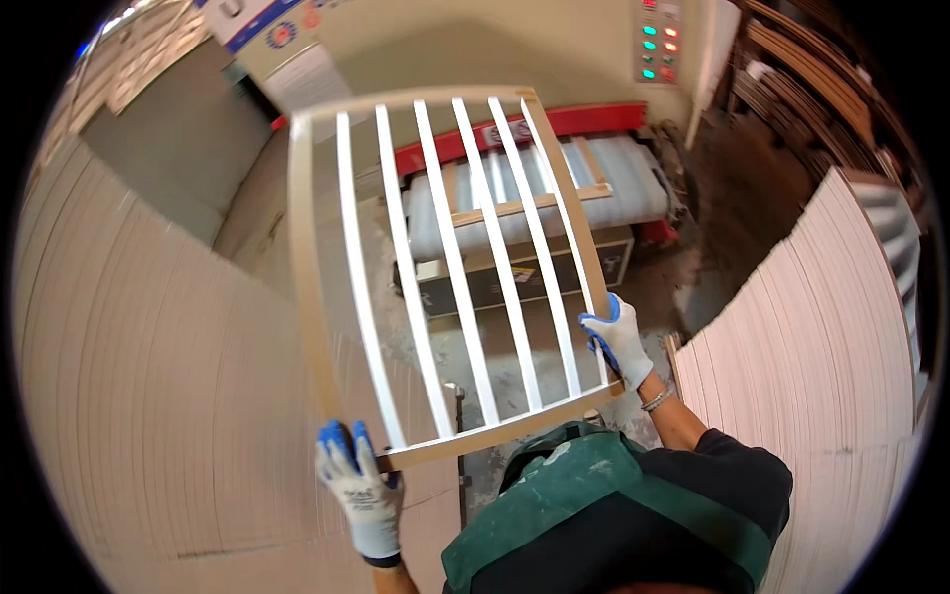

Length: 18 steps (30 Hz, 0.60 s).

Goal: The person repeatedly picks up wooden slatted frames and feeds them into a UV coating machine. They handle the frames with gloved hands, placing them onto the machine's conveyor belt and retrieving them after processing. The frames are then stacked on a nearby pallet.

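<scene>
I hold a wooden slatted frame (450, 262) with several white slats up in front of me. My left hand (361, 490), in a white and blue glove, grips the frame's near left corner. My right hand (618, 340), gloved the same way, grips the frame's right rail near its lower corner. Beyond the frame a machine (554, 188) with a grey conveyor belt and red housing stands, with another slatted frame (524, 203) lying on its belt.
A tall stack of pale flat panels (139, 356) rises on my left. Another such stack (831, 337) stands on my right. A control panel with green and red lights (658, 40) is on the wall behind the machine. Dark wooden pieces (802, 79) are piled at upper right.
</scene>
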Available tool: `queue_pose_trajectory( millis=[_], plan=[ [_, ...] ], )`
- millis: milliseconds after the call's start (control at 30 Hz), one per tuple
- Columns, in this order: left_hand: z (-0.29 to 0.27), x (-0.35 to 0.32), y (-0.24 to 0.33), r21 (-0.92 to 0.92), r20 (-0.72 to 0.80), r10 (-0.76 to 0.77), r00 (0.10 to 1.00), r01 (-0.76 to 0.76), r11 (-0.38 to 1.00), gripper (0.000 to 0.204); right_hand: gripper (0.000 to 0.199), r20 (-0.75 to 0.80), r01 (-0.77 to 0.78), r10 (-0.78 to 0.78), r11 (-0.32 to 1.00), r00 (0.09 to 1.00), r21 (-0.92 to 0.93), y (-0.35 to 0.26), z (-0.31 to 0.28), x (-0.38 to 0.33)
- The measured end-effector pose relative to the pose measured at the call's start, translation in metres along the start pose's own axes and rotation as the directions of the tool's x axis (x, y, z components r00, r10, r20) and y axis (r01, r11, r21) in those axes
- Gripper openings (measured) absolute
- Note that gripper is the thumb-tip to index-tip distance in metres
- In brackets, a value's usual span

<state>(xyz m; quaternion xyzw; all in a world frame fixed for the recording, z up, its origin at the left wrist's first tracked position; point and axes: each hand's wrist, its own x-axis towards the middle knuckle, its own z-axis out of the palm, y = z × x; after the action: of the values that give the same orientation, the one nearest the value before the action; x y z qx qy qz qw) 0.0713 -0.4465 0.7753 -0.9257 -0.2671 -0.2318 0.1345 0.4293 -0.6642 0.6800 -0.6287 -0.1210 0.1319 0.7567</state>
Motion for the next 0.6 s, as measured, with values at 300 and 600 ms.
queue_pose_trajectory(
  millis=[300,600],
  plan=[
    [0.152,0.017,0.059,-0.42,0.324,0.223,0.919,-0.071,0.905,0.089,0.033,-0.313,-0.202,0.04,0.838,0.949,-0.508,0.042,-0.119,-0.015],
    [0.177,0.029,0.102,-0.427,0.428,0.221,0.876,-0.02,0.904,0.083,0.033,-0.278,-0.197,0.044,0.812,0.959,-0.549,0.061,-0.164,0.019]
  ],
)
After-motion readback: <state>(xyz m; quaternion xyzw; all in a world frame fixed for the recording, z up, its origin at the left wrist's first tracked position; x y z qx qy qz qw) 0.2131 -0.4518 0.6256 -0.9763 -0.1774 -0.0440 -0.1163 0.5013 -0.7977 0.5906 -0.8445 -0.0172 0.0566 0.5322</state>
